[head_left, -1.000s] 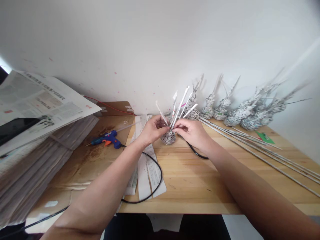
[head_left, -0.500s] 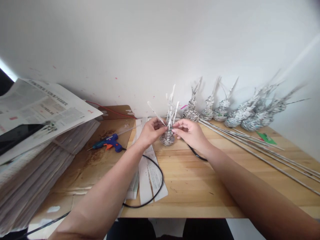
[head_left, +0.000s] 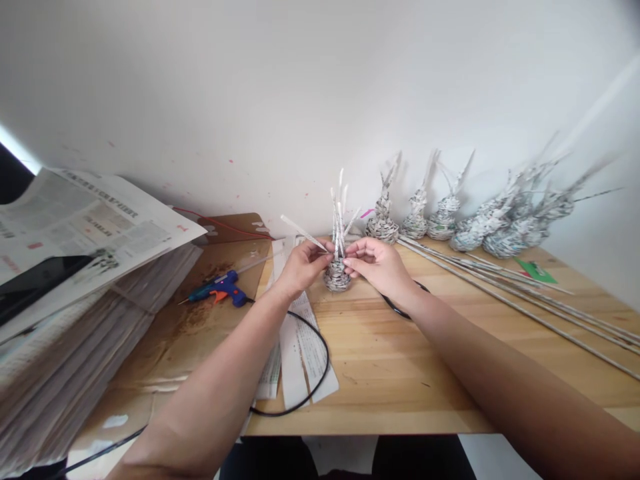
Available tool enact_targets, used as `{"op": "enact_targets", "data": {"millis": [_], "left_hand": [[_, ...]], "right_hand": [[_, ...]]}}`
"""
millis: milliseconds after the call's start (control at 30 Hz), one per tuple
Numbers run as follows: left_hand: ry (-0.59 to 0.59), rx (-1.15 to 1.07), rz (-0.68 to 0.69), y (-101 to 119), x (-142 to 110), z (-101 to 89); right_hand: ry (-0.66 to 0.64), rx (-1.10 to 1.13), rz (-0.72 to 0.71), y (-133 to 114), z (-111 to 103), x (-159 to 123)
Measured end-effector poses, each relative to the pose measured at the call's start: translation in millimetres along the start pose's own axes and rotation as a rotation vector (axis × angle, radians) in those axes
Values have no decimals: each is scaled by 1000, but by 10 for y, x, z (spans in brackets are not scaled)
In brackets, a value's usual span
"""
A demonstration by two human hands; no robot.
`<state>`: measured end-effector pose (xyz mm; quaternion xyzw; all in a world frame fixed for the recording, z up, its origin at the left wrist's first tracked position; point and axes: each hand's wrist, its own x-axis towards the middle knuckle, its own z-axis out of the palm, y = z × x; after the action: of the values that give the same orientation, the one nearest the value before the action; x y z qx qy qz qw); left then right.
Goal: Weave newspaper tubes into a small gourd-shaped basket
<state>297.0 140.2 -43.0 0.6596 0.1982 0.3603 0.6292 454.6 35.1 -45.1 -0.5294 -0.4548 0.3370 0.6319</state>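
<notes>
The person's two hands meet over a small woven newspaper vase [head_left: 337, 276], which stands upright on the wooden desk [head_left: 385, 380], near its back edge and roughly midway between the forearms. The left hand [head_left: 303, 267] is curled in from the left, thumb and fingertips pinching the vase at its neck. The right hand [head_left: 375, 261] is closed in a similar pinch on the neck's opposite side; which strand lies between its fingertips is too small to tell. Several paper sticks [head_left: 339, 223] rise in a loose bunch from the neck, while a single paper stick [head_left: 301, 231] slants out leftward above the left hand.

Behind the right hand, along the white wall [head_left: 320, 100], stand three larger woven pieces [head_left: 383, 227] with stick ends poking up, and farther right a cluster of woven pieces [head_left: 510, 233] tilts together. Long rolled paper rods [head_left: 500, 287] fan across the desk from there toward its right side, a green card [head_left: 539, 271] beside them.

To the left of the hands, a blue glue gun [head_left: 220, 290] with an orange trigger lies on a stained cardboard sheet [head_left: 175, 347]. Its black cable [head_left: 327, 360] loops over flat newspaper strips [head_left: 295, 363] below the left hand. At the far left, a thick stack of newspapers [head_left: 95, 353] carries a loose printed sheet [head_left: 120, 207], with a dark phone [head_left: 43, 283] resting on it.
</notes>
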Motion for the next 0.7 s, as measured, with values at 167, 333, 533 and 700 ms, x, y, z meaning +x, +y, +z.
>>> {"op": "enact_targets", "data": {"millis": [167,333,533,700], "left_hand": [[-16,-11,-14,5,-2,7],[-12,-36,-14,-1,10,10],[-14,-64,-26,12,9,20],[-13,-69,-43,24,-4,28]], "right_hand": [[-7,-22,-8,55,-1,30],[9,-86,-44,60,15,18],[-7,-98,-95,67,23,5],[-30,-150,-136,83,17,10]]}}
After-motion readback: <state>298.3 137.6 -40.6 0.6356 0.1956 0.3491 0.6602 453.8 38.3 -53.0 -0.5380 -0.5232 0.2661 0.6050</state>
